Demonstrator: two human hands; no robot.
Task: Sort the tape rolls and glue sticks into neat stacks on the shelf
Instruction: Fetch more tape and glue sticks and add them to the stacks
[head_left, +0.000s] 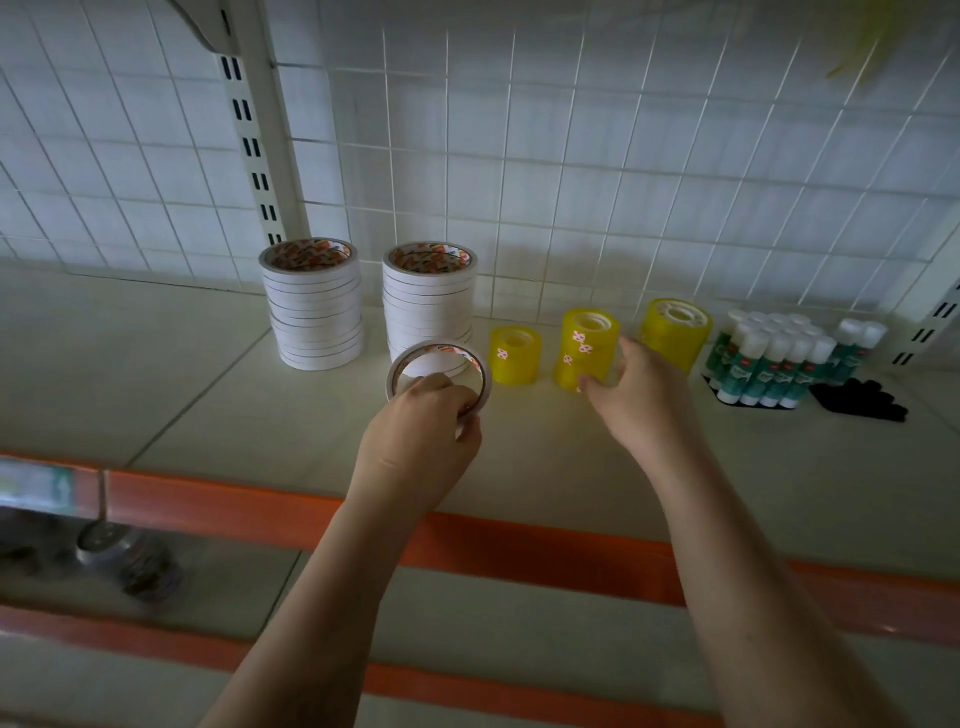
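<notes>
Left hand (421, 431) pinched a thin white tape ring (439, 371) by its rim: light, stiff, likely easy stacked flat. Right hand (636, 395), fingers loose, touched the yellow rolls (587, 345).

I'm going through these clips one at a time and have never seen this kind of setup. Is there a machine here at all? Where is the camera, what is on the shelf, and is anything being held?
No machine: a person works with two bare hands. The single picture comes from a wide-angle camera worn on the person's head, looking forward and down, so the arms reach in from the bottom.

On the pale shelf, before a wire grid, stand two tall stacks of white tape rolls, three stacks of yellow tape rolls and a cluster of upright glue sticks.

The left hand holds a single white tape roll in front of the second white stack. The right hand, fingers fairly straight, touches the middle yellow stack without gripping it.
</notes>
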